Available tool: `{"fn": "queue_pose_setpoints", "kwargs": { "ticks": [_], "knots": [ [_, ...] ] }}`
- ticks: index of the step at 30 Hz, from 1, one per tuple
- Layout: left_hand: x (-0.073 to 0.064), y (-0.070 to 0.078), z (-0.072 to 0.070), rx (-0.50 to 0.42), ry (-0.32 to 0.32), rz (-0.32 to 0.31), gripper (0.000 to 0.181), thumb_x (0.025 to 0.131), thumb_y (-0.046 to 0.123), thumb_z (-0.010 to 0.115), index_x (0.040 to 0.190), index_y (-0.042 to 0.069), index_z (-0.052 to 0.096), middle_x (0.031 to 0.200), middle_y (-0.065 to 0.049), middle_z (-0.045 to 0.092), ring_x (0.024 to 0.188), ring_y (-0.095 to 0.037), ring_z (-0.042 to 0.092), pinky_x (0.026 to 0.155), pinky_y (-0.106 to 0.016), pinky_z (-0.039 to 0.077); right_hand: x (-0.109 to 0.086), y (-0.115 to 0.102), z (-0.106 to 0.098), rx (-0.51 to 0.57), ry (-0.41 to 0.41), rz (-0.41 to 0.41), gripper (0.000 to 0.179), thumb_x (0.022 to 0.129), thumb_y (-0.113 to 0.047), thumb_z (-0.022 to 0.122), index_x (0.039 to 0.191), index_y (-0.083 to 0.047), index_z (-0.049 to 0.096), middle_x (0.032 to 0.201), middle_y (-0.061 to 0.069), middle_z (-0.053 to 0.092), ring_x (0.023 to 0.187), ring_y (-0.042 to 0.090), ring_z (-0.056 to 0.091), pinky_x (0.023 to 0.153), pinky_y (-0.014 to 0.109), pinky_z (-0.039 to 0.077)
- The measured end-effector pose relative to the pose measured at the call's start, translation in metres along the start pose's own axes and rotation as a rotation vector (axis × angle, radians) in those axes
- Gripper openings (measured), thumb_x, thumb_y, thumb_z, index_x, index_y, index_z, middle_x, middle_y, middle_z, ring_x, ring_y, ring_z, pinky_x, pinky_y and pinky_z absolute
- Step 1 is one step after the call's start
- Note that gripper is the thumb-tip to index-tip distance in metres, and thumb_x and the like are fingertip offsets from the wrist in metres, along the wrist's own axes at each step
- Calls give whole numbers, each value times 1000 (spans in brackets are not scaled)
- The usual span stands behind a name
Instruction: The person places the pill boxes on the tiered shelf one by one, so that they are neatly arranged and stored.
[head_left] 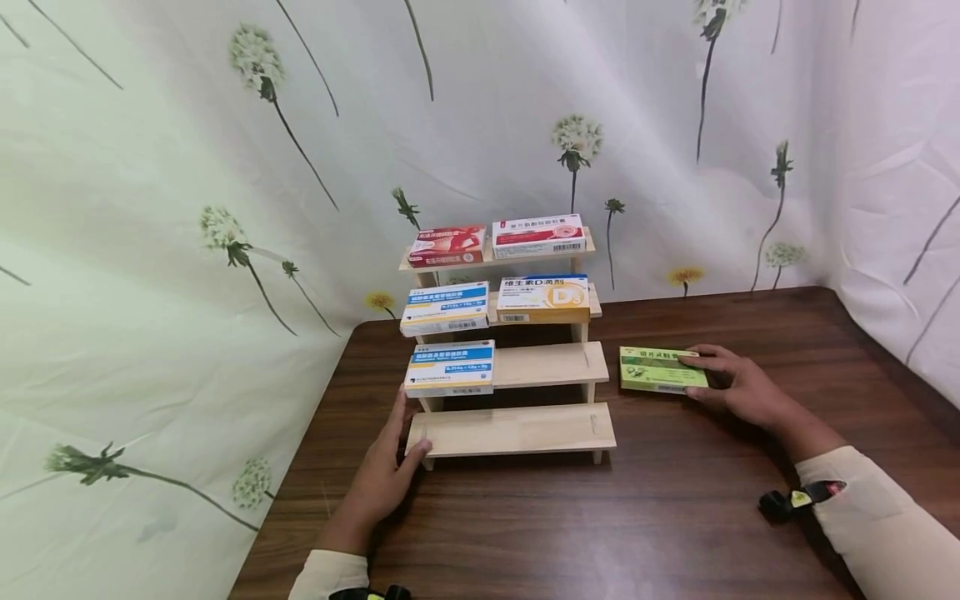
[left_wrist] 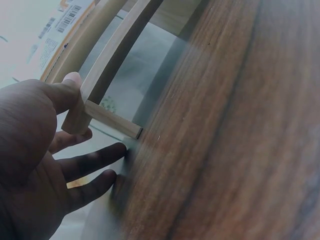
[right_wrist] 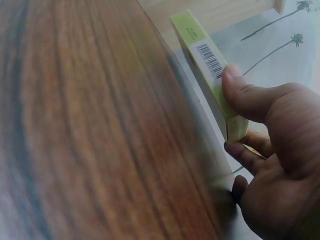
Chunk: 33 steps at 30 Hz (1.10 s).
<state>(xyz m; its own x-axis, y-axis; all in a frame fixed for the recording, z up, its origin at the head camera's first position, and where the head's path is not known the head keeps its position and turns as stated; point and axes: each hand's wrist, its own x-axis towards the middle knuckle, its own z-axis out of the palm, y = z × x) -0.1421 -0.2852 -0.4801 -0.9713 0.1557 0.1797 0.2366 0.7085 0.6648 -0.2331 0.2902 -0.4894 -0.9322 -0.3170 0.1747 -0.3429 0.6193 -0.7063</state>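
Note:
On the wooden stepped rack (head_left: 510,429), my left hand (head_left: 382,475) grips the left end of the lowest step, thumb on top; in the left wrist view the other fingers spread below that corner. To the right of the rack, my right hand (head_left: 742,390) pinches the right end of a green medicine box (head_left: 656,367) between thumb and fingers. The right wrist view shows the thumb on the box's barcode side (right_wrist: 207,60). Blue-and-white medicine boxes lie on the left of the third step (head_left: 450,371) and second step (head_left: 446,308) from the top.
A vitamin D box (head_left: 543,298) lies on the second step's right. Up top sit a red box (head_left: 447,245) and a red-and-white box (head_left: 538,236). The rack stands on a dark wood table (head_left: 540,533), before a flower-patterned cloth backdrop (head_left: 480,125).

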Motion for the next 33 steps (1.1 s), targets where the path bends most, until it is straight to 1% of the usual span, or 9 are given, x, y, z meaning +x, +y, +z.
{"fn": "queue_pose_setpoints", "kwargs": {
  "ticks": [3,7,12,19,25,28,29,30,33],
  "knots": [
    [0,-1,0,-1,-1,-3,89,114,27,61,178,19,-1,181,-20,24,159,-47,43,122,-68,41,0,-3,0,16,17,9,58,101,-18,81,152,0,62,164,33,42,150,64,37,108,77,41],
    [0,-1,1,2,-8,-13,89,115,31,59,178,23,-2,184,-17,17,160,-46,40,124,-69,38,1,-12,-4,9,29,37,58,102,-17,80,154,0,61,166,34,40,151,64,37,107,75,42],
    [0,-1,0,-2,-12,-23,88,115,34,58,178,25,-3,185,-16,13,162,-46,37,126,-70,34,2,-20,-8,7,30,69,60,103,-21,80,156,-2,59,168,33,38,153,64,34,109,76,40],
    [-1,0,-1,5,-15,-36,89,115,33,58,178,26,-4,185,-17,14,162,-47,37,127,-71,34,2,-28,-13,16,53,43,58,102,-19,80,154,-1,61,167,34,38,153,65,34,110,79,38],
    [0,0,-2,-1,-17,-41,89,115,33,59,178,26,-4,185,-16,11,162,-47,36,127,-71,33,1,-38,-19,28,66,30,58,101,-18,81,153,0,62,166,32,40,152,62,36,108,75,39],
    [0,1,-2,-2,-18,-43,90,115,33,59,178,25,-4,185,-16,12,162,-47,36,127,-70,33,-1,-42,-23,23,74,42,59,100,-20,82,153,-1,62,167,30,40,153,61,36,107,71,41],
    [0,1,-2,-1,-20,-45,89,115,33,59,178,24,-4,185,-17,13,162,-47,36,127,-71,33,-1,-44,-25,12,83,43,59,100,-20,83,153,-2,63,167,30,41,152,60,37,105,67,43],
    [0,2,-2,-1,-22,-47,89,115,32,59,178,24,-4,185,-17,13,162,-47,36,127,-70,33,-2,-46,-26,1,91,43,59,99,-21,83,152,-3,64,167,29,41,152,59,38,104,61,45],
    [0,3,-2,-6,-26,-50,89,115,31,59,178,24,-4,185,-16,14,162,-47,37,127,-70,33,-3,-53,-30,-44,120,26,58,98,-20,85,151,-4,66,165,30,44,147,59,43,97,54,47]
  ]
}}
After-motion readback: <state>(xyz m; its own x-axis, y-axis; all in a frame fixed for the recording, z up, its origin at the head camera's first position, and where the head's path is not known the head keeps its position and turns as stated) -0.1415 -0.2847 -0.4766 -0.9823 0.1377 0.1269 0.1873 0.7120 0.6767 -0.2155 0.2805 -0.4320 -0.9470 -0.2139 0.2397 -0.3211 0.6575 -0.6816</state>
